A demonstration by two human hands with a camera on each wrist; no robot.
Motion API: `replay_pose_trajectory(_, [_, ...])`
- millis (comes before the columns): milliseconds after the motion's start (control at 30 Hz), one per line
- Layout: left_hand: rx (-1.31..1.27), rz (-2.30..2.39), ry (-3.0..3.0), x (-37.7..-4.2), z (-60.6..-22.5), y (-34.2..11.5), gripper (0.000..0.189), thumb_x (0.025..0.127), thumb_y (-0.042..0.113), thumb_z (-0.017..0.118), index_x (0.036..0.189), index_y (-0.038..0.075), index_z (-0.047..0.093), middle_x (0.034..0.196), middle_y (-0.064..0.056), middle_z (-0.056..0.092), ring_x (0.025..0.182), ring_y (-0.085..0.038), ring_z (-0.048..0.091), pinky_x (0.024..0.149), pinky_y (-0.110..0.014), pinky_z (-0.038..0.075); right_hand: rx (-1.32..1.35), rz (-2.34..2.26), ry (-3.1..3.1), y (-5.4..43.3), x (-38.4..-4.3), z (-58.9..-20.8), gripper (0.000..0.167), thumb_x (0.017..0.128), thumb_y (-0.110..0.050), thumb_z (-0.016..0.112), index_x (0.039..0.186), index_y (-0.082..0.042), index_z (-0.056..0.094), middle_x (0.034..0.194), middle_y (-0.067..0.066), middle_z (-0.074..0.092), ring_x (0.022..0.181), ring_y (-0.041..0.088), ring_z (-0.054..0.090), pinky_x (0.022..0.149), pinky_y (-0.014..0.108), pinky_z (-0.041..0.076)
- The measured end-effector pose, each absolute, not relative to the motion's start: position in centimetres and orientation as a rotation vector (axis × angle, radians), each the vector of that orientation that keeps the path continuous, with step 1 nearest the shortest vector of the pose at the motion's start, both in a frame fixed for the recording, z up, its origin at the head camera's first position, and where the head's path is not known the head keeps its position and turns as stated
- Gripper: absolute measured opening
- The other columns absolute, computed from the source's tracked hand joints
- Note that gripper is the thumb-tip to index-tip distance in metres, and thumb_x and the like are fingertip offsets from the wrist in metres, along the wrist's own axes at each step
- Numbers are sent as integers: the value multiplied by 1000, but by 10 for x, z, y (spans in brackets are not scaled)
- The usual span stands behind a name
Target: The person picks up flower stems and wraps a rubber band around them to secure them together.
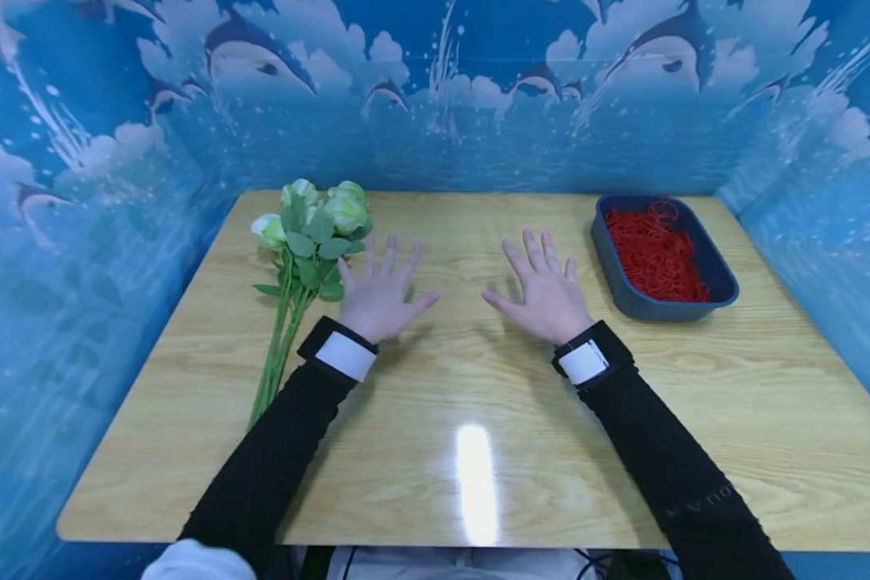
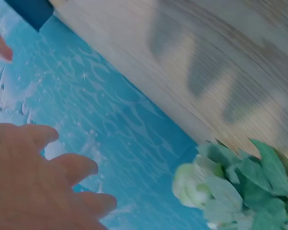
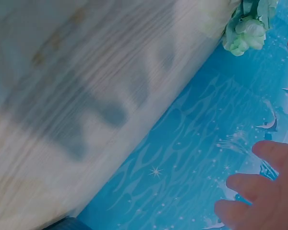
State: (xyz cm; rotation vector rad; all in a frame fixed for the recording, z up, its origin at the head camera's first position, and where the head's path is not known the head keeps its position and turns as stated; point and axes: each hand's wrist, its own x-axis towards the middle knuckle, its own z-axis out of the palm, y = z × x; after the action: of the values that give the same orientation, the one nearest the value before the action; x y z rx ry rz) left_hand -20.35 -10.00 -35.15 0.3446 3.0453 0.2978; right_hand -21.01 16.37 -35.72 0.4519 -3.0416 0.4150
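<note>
Both hands hover palms down above the table with fingers spread, holding nothing. My left hand (image 1: 379,296) is just right of a bunch of pale green-white roses (image 1: 346,208) with green leaves and long stems, lying at the table's left. In the left wrist view the rose bunch (image 2: 192,187) shows at lower right, beyond the left fingers (image 2: 77,167). My right hand (image 1: 544,296) is left of a dark blue tub (image 1: 641,304) filled with thin red shredded strands (image 1: 656,254). The fingers (image 3: 249,184) of the right hand appear at lower right in the right wrist view.
The light wooden table (image 1: 435,370) has its back edge against a blue wall covering (image 1: 435,153) printed with dolphins, which also runs along both sides. A bright light reflection lies near the front edge. Cables (image 1: 594,560) hang below that edge.
</note>
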Motion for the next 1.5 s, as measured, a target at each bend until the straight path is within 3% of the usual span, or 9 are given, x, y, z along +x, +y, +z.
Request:
replay_pose_trajectory(200, [252,398,3038,-209,-344,-155,88,98,63,49,163,25,2,169,-21,-3,153,-49,-14,113,-81,-2,480,497,-3050,162,-205,-356,89,95,-69,50,162,-23,15,170,13,1,157,40,-3,117,76,7])
replay_pose_trajectory(400, [-151,229,3090,-214,-348,-220,102,89,63,62,154,-5,21,149,-40,31,136,-59,35,102,-68,42,488,642,-3050,161,-200,-355,88,96,-66,49,162,-22,13,170,14,-1,157,41,-4,119,73,9])
replay_pose_trajectory(533, [-262,100,2916,-213,-355,-242,89,84,74,58,106,-13,54,102,-30,56,103,-49,59,80,-55,54,477,806,-3050,162,-200,-355,85,98,-62,49,162,-20,11,170,15,-1,157,42,-4,120,70,12])
replay_pose_trajectory(667, [-153,131,2758,-216,-358,-249,67,93,64,51,76,0,58,78,-21,61,88,-41,67,84,-53,55,476,964,-3038,162,-200,-355,85,100,-58,50,162,-17,10,170,16,-1,157,42,-4,123,66,11])
replay_pose_trajectory(800, [-37,255,2730,-225,-361,-255,51,96,39,52,98,-11,64,105,-34,66,97,-43,67,89,-50,54,497,1129,-3012,162,-201,-354,82,102,-54,47,162,-15,8,170,14,3,158,38,4,127,57,11])
replay_pose_trajectory(1000, [-223,1020,2295,-225,-356,-256,10,96,2,43,93,-7,46,62,-7,57,55,-13,60,58,-28,56,449,1381,-2977,162,-200,-351,75,105,-52,43,163,-19,7,171,8,9,158,32,13,128,52,16])
replay_pose_trajectory(1133, [-370,1357,1975,-227,-360,-252,22,106,4,28,85,4,36,62,3,42,53,-6,48,56,-21,48,439,1530,-2922,160,-198,-351,71,107,-44,42,162,-15,8,171,8,10,158,32,14,128,51,15])
replay_pose_trajectory(1300, [-372,1762,1710,-240,-398,-251,32,109,11,32,77,9,33,60,6,36,52,-4,38,52,-18,39,415,1735,-2813,153,-197,-356,66,109,-32,44,160,-5,13,168,17,17,156,36,20,128,48,19])
replay_pose_trajectory(1500, [-614,2070,1663,-222,-378,-201,28,111,25,27,87,11,29,59,8,32,49,-3,32,48,-16,30,381,2034,-2732,138,-191,-360,65,110,-32,39,158,3,14,165,22,23,152,38,30,121,54,32])
